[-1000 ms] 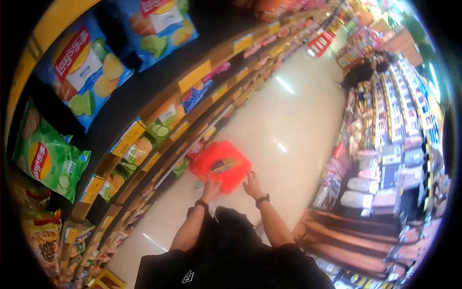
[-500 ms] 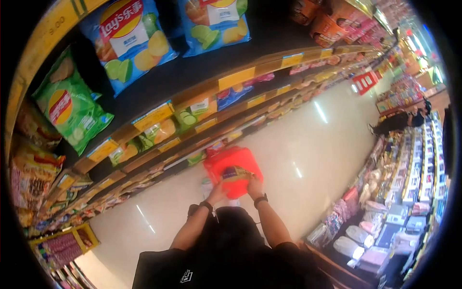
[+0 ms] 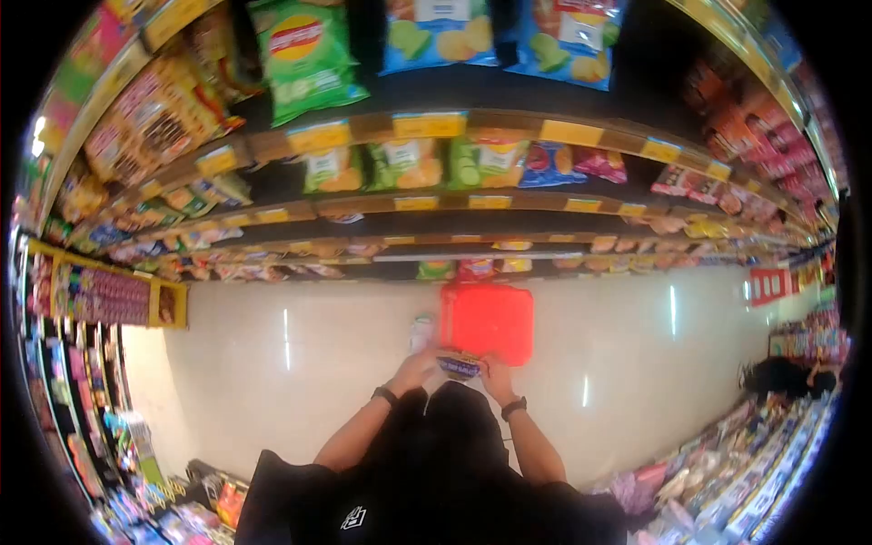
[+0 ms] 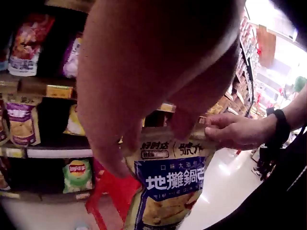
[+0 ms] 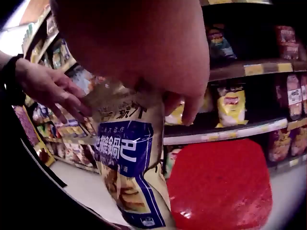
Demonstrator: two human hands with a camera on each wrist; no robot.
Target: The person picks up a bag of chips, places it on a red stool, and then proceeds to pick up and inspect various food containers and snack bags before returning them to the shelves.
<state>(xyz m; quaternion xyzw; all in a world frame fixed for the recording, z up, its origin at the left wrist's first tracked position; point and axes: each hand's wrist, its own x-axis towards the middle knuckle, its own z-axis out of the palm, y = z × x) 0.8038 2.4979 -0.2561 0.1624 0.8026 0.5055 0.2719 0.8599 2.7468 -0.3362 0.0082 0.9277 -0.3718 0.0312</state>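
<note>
In front of my body, both hands hold a beige and blue snack bag (image 3: 460, 365) by its upper part. My left hand (image 3: 415, 371) is at one upper side of it, fingers bent down over the edge in the left wrist view. At the opposite top corner, my right hand (image 3: 497, 377) pinches the bag between thumb and fingers. The bag hangs upright, its printed front and food picture showing in the right wrist view. Beyond it on the floor stands a red square-topped plastic stool (image 3: 490, 322).
Shelves (image 3: 509, 202) of snack bags run across the front. Green (image 3: 304, 59) and blue chip bags (image 3: 439, 36) sit on the upper shelf. A small pale container (image 3: 421, 332) stands left of the stool. A dark-clothed person (image 3: 788, 374) is far right.
The view has swung round to face the shelves squarely. The snack bag has come from over the red stool closer to my body. My right hand, earlier spread beside it, now grips it.
</note>
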